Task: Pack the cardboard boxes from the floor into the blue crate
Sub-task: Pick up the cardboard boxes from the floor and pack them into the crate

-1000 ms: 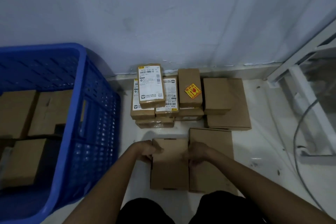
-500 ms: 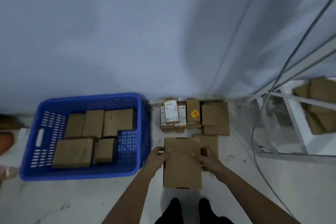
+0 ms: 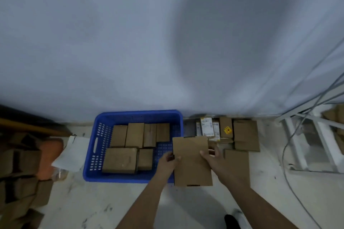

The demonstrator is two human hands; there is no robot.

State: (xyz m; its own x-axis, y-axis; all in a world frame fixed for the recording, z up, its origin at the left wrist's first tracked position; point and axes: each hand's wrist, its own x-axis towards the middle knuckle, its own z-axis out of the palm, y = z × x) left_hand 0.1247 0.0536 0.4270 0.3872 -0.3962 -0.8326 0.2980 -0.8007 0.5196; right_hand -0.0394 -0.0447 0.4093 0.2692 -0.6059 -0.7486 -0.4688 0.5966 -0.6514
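Note:
A flat brown cardboard box [image 3: 191, 161] is lifted off the floor, held at the right edge of the blue crate [image 3: 93, 154]. My left hand [image 3: 167, 160] grips its left side and my right hand [image 3: 214, 158] grips its right side, thumb on top. The crate holds several brown boxes [image 3: 121, 160] laid flat. On the floor to the right lie another flat box [image 3: 237, 161] and a cluster of small boxes [image 3: 223, 130] against the wall, some with white labels, one with a yellow sticker.
A grey wall rises behind everything. A white metal frame [image 3: 316, 145] and loose cables [image 3: 290, 182] stand at the right. A pile of cardboard boxes [image 3: 18, 182], an orange object [image 3: 50, 156] and a white sheet [image 3: 72, 152] lie left of the crate.
Both hands have lifted the flat box off the floor and carried it left, towards the crate's right rim. The camera has risen and pulled back, showing the whole crate.

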